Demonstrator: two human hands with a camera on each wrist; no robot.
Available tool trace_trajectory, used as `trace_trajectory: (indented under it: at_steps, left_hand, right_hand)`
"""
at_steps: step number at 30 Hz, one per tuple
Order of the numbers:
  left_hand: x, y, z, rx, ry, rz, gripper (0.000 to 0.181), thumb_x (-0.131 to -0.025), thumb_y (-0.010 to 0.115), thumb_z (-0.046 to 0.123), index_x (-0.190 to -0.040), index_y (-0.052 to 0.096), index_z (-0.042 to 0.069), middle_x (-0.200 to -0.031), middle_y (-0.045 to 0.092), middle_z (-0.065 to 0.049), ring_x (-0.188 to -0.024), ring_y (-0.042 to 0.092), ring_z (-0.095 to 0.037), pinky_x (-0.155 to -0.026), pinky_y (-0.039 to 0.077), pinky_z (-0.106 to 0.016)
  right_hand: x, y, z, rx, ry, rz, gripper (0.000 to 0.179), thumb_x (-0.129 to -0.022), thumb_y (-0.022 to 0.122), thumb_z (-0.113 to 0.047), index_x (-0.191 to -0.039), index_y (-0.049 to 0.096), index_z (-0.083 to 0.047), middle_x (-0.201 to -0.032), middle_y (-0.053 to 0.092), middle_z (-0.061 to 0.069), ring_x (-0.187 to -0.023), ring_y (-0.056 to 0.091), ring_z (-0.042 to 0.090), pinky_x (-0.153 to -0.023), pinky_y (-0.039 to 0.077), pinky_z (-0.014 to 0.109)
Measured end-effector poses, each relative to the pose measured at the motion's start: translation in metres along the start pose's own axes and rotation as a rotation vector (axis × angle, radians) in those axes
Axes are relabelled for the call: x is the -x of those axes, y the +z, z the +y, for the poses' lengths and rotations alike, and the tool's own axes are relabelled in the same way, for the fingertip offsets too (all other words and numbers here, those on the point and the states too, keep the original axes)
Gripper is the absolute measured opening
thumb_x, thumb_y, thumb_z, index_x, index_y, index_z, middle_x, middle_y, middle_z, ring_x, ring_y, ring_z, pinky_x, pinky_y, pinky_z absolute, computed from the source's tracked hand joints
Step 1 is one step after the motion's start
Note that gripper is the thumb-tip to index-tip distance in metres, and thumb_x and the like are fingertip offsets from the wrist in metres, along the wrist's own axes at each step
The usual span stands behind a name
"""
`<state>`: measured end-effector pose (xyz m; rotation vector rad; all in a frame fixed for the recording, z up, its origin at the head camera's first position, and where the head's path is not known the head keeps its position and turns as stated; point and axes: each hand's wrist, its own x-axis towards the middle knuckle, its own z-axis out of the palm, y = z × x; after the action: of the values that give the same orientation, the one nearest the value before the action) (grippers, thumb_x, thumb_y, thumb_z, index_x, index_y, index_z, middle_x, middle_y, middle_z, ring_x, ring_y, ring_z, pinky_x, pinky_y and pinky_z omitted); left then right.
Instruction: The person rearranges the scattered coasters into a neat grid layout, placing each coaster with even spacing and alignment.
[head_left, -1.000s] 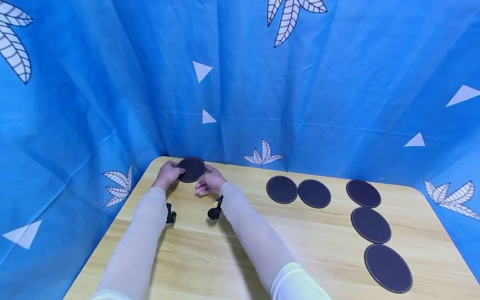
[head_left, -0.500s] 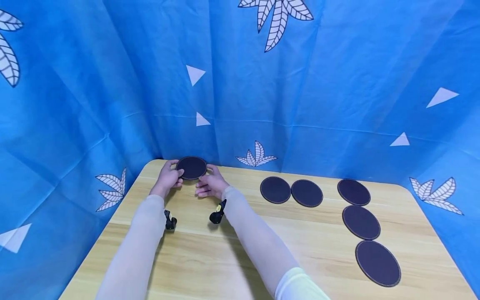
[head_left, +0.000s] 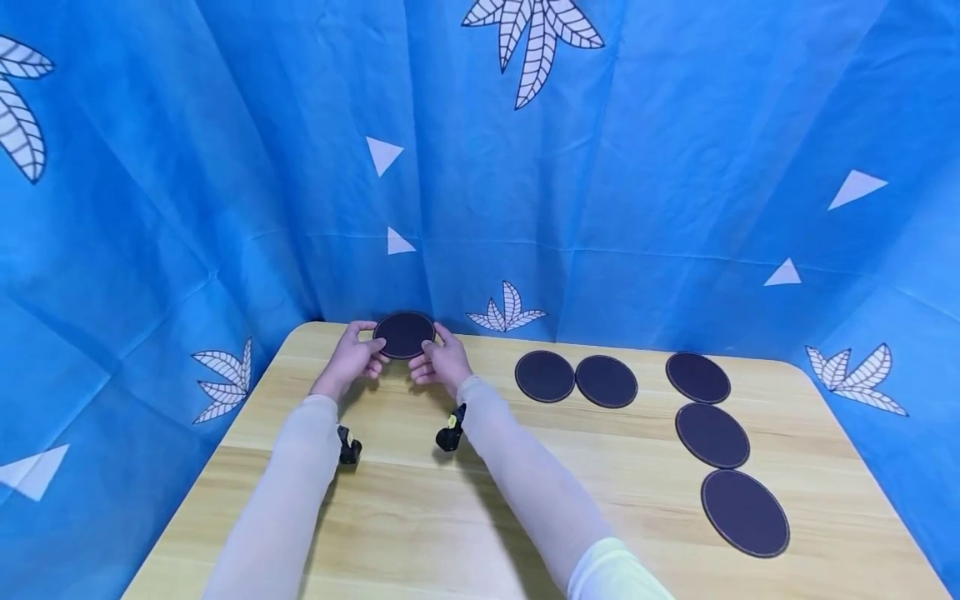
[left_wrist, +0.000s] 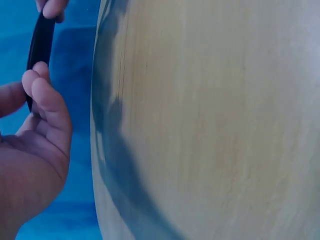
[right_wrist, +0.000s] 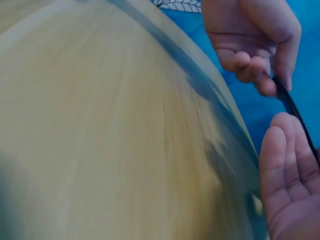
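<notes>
A dark round coaster (head_left: pixel 405 335) with a stitched rim is held level between both hands at the table's far left. My left hand (head_left: pixel 354 358) pinches its left side, thumb on top and fingers beneath. On the opposite side my right hand (head_left: pixel 446 363) grips the rim with the thumb over its near right edge. Seen edge-on in the left wrist view, the coaster (left_wrist: pixel 41 42) is a thin black disc raised off the wood. In the right wrist view, straight fingers of my right hand (right_wrist: pixel 292 175) lie against its underside.
Two matching coasters, a left one (head_left: pixel 544 376) and a right one (head_left: pixel 606 382), lie side by side on the wooden table (head_left: pixel 420 517). Further right, a column runs from a far coaster (head_left: pixel 697 377) through a middle one (head_left: pixel 712 436) to a near one (head_left: pixel 746 512). A blue curtain (head_left: pixel 337 125) hangs behind.
Both hands have shifted a little to the right with the coaster. The right thumb has come onto its top edge. The view has turned slightly; the other coasters lie as before.
</notes>
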<state>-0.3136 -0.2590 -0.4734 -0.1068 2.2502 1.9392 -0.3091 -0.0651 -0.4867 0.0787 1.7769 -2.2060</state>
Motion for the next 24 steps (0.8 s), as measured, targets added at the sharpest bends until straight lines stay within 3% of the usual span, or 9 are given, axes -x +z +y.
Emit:
trace_trajectory:
  at_steps: [8, 15, 24]
  left_hand:
    - [0.005, 0.018, 0.002, 0.007, 0.046, -0.082, 0.059, -0.106, 0.05, 0.009, -0.158, 0.02, 0.004, -0.073, 0.066, -0.005, -0.049, 0.053, -0.008, -0.047, 0.05, -0.022]
    - [0.002, 0.039, 0.0, -0.044, 0.069, -0.158, 0.065, -0.105, 0.051, 0.008, -0.162, 0.02, 0.008, -0.078, 0.068, -0.009, -0.053, 0.052, -0.009, -0.049, 0.048, -0.022]
    - [0.004, 0.078, -0.007, -0.065, 0.028, -0.221, 0.067, -0.104, 0.053, 0.006, -0.162, 0.021, 0.011, -0.071, 0.062, -0.009, -0.051, 0.049, -0.01, -0.045, 0.044, -0.022]
  right_hand:
    - [0.009, -0.023, -0.006, 0.012, -0.005, -0.034, 0.068, -0.106, 0.046, -0.007, -0.164, 0.014, -0.018, -0.07, 0.065, 0.017, -0.05, 0.063, 0.02, -0.05, 0.057, 0.032]
    - [0.022, -0.05, -0.009, 0.055, 0.014, -0.034, 0.069, -0.106, 0.046, -0.009, -0.164, 0.012, -0.024, -0.073, 0.065, 0.019, -0.05, 0.062, 0.019, -0.052, 0.057, 0.032]
    - [0.042, -0.086, -0.008, 0.112, 0.045, -0.017, 0.072, -0.105, 0.046, -0.007, -0.164, 0.01, -0.025, -0.071, 0.066, 0.017, -0.052, 0.063, 0.021, -0.052, 0.057, 0.032]
